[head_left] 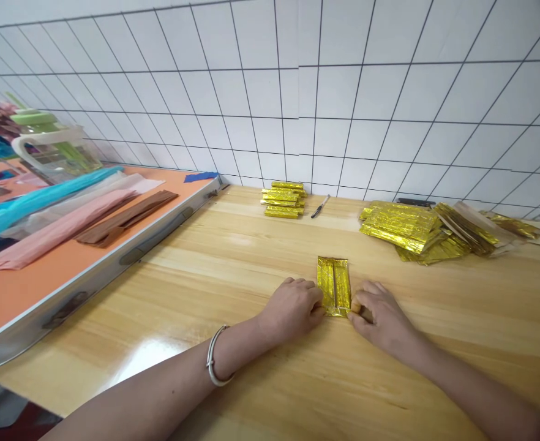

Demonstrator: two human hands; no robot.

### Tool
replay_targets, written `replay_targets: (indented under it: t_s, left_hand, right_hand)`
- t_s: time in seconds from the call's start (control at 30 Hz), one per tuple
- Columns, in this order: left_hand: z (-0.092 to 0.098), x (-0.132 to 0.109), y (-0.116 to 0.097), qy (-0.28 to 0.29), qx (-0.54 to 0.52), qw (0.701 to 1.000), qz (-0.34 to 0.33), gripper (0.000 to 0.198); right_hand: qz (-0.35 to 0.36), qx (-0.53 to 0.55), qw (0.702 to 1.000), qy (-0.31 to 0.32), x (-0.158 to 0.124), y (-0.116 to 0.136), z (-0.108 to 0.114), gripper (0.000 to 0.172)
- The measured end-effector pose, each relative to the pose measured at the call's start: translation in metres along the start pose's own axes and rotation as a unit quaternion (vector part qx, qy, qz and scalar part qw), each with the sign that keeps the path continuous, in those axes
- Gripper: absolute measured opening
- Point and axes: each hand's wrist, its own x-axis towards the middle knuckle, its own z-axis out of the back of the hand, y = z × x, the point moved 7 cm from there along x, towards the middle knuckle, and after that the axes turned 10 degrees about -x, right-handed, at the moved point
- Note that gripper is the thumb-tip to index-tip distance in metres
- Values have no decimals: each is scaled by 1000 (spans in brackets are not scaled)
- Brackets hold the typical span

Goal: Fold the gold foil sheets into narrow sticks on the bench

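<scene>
A folded sheet of gold foil paper (342, 283) lies on the wooden table in front of me, its two sides turned in to meet at a seam down the middle. My left hand (292, 309) is closed with its fingertips at the sheet's lower left corner. At the lower right corner my right hand (380, 315) pinches the edge between thumb and curled fingers. The near edge of the foil lies between both hands. Part of each lower corner is hidden by the fingers.
Rolled gold foil pieces (283, 200) are stacked by the tiled wall, with a pen (320, 206) beside them. A pile of gold foil sheets (401, 225) lies at the right. An orange board (191, 190) at the left carries coloured crepe paper (68, 226) and a pitcher (75, 153).
</scene>
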Motion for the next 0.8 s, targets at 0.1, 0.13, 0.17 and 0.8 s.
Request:
replay_targets:
  t_s: [0.1, 0.13, 0.17, 0.8]
  left_hand:
    - [0, -2, -1, -5, -6, 1000, -3, 12]
    - [0, -2, -1, -7, -7, 1000, -4, 12]
    - [-1, -2, -1, -8, -6, 1000, -6, 12]
    - [-6, -15, -40, 57, 70, 977, -191, 17]
  right_hand:
    - [6, 42, 999, 0, -1, -4, 0, 3]
    - [8, 54, 998, 2, -1, -4, 0, 3]
    - [9, 63, 998, 6, -1, -5, 0, 2]
    - [-21, 42, 999, 17, 4, -4, 0, 3]
